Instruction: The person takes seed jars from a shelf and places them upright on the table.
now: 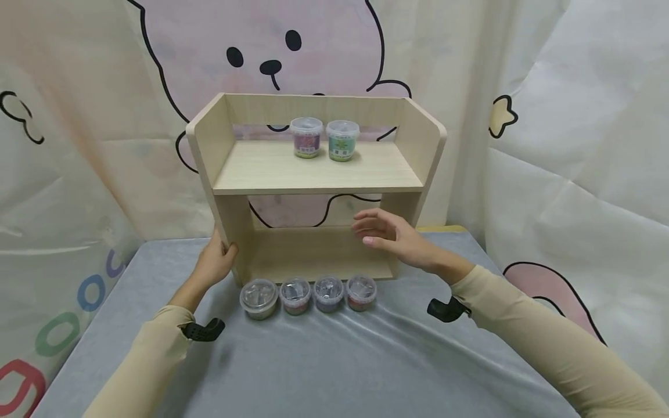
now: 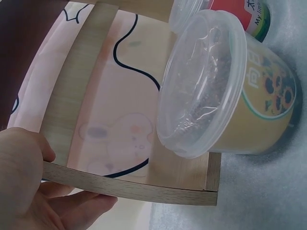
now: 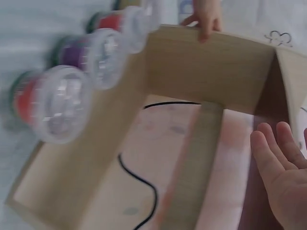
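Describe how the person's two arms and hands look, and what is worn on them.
Both arms wear long, close-fitting beige sleeves that end at the wrists: the left sleeve and the right sleeve. The left hand and the right hand are bare, with no gloves and no rings visible. A small black mount is strapped at each wrist, left and right.

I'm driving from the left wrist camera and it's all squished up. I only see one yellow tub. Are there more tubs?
Observer: Yes, four tubs stand in a row on the table in front of the shelf unit.
Operator: Anything on top?
Observer: Two tubs, purple and green, on the upper shelf.
Operator: Where's the other hand?
Observer: The right hand hovers open at the lower opening, holding nothing.
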`<state>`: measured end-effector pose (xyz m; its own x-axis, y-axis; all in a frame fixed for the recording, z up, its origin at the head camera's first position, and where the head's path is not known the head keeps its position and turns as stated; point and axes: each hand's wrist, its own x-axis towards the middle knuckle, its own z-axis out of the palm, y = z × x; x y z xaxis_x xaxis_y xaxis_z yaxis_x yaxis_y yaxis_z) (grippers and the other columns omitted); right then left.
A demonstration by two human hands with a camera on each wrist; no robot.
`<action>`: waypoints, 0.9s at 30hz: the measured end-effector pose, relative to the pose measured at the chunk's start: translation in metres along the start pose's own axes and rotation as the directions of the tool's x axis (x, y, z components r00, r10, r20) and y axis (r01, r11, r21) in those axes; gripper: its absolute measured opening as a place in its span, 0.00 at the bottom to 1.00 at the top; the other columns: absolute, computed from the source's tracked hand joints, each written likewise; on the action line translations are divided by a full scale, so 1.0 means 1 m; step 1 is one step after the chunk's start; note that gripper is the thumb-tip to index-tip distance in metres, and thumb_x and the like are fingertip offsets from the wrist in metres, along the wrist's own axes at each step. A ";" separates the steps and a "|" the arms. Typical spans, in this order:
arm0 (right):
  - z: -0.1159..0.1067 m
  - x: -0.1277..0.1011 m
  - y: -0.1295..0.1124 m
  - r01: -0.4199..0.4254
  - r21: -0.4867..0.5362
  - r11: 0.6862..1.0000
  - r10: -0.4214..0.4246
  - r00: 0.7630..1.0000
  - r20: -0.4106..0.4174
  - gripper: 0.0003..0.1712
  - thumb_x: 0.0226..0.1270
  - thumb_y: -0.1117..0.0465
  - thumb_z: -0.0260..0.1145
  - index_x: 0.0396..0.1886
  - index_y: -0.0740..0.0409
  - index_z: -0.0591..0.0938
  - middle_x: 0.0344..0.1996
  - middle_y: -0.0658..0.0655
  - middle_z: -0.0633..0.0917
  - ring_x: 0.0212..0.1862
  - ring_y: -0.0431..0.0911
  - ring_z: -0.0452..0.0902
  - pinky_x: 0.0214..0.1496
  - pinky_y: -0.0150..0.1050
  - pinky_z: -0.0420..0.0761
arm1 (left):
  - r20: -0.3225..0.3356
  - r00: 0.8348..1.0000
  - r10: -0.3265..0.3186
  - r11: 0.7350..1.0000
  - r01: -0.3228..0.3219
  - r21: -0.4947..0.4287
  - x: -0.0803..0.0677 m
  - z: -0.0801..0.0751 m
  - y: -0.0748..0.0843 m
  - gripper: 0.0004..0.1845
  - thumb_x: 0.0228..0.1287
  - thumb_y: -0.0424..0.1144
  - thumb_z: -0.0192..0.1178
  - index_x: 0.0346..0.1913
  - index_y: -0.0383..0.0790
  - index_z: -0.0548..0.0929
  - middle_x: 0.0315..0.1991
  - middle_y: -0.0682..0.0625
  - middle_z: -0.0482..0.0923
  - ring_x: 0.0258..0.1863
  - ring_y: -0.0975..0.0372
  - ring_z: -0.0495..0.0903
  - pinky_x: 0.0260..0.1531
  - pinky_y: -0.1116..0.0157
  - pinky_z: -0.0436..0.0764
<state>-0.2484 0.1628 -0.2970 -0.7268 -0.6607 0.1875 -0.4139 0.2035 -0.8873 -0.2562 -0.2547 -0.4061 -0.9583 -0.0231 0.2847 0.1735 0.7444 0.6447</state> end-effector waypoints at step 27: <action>-0.013 0.074 -0.070 -0.027 0.014 1.000 0.028 0.992 -0.120 0.35 0.76 0.55 0.56 0.79 0.49 0.59 0.78 0.59 0.65 0.79 0.53 0.60 0.79 0.55 0.60 | 0.050 0.997 -0.053 0.998 0.054 -0.026 0.001 -0.002 0.001 0.33 0.75 0.39 0.45 0.77 0.40 0.47 0.62 0.22 0.72 0.59 0.32 0.75 0.53 0.37 0.74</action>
<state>-0.2804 0.1088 -0.2155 -0.7986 -0.5634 0.2115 -0.3867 0.2111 -0.8977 -0.2564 -0.2553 -0.4045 -0.9763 -0.0289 0.2147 0.1274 0.7248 0.6770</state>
